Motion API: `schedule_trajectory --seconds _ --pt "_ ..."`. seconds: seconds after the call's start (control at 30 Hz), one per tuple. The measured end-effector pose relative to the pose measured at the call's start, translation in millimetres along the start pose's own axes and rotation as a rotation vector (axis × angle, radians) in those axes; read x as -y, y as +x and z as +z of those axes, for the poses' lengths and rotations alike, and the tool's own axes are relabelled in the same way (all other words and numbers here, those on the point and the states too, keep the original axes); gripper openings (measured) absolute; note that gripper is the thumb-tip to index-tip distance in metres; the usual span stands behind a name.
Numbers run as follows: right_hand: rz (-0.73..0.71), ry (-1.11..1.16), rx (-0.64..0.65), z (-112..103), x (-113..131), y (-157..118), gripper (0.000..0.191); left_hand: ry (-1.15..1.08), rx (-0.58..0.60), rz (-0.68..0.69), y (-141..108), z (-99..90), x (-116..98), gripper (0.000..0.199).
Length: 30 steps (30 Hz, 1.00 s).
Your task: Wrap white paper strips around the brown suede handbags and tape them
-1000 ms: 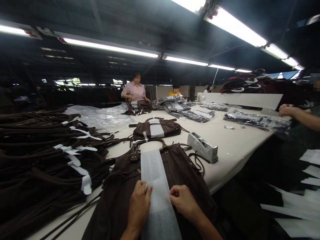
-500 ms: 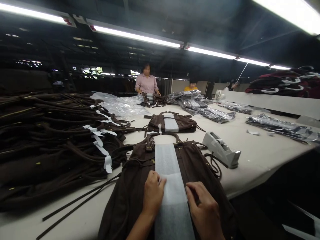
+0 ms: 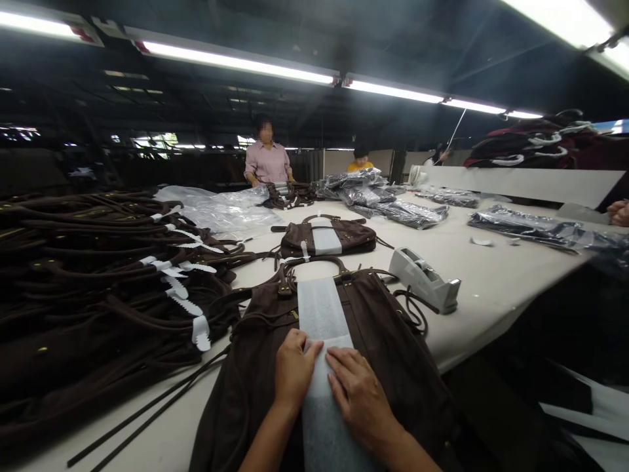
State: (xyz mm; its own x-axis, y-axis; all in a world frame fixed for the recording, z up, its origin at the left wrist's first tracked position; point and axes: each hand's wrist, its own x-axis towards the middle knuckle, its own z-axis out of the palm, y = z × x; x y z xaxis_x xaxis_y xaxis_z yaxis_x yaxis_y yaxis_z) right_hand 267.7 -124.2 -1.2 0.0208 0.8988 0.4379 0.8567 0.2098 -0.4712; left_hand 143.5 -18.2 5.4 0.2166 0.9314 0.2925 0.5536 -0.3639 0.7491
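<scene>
A dark brown handbag [image 3: 393, 334] lies flat on the table before me, its handles pointing away. Down its middle runs a band of thin white paper [image 3: 322, 305], with an overlapping seam across it. My left hand [image 3: 293, 370] is closed at the band's left edge near that seam, fingers bent and thumb on the paper. Over the band from the right lies my right hand [image 3: 361, 390], its fingers stretched out flat on the paper just below the seam, close to the left thumb. Beyond the handles rests a second brown bag [image 3: 356, 237] with a similar paper band.
Brown bags with white tags form a tall pile [image 3: 98, 288] at left. A grey tape dispenser [image 3: 425, 278] stands right of my bag. Farther back are clear plastic bags [image 3: 216, 206], plastic-wrapped packages [image 3: 413, 213] and a co-worker [image 3: 268, 160]. Another person's hand [image 3: 620, 212] shows at the right edge.
My right hand has moved left from the band's right edge onto the paper, and its pinched fingers have flattened. The left hand stays at the seam. The view has turned slightly right.
</scene>
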Motion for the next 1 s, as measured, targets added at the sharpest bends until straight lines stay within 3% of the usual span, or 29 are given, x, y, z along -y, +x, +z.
schedule_trajectory --seconds 0.1,0.2,0.33,0.47,0.57,0.7,0.9,1.0 --pt "0.023 -0.005 -0.031 3 2 -1 0.039 0.049 -0.204 0.092 -8 -12.6 -5 0.017" --pt "0.052 0.004 -0.042 6 1 0 0.039 0.131 -0.416 0.328 -25 -25.3 -7 0.019" --pt "0.063 0.008 -0.014 7 -1 2 0.040 0.302 -0.224 0.652 -58 -20.1 4 0.024" --pt "0.097 0.043 0.008 5 0 3 0.039 0.697 -0.126 0.878 -74 -2.6 18 0.041" --pt "0.102 0.109 0.000 4 1 5 0.039 0.805 -0.094 0.888 -71 2.4 22 0.056" --pt "0.123 0.193 0.003 -2 -4 11 0.039 0.765 0.014 0.855 -58 0.5 21 0.068" --pt "0.182 0.296 0.074 -24 -16 18 0.034 0.689 0.328 0.624 -47 -7.0 8 0.068" --pt "0.231 0.288 0.014 -30 -24 29 0.032 0.650 0.383 0.552 -45 -8.7 3 0.069"
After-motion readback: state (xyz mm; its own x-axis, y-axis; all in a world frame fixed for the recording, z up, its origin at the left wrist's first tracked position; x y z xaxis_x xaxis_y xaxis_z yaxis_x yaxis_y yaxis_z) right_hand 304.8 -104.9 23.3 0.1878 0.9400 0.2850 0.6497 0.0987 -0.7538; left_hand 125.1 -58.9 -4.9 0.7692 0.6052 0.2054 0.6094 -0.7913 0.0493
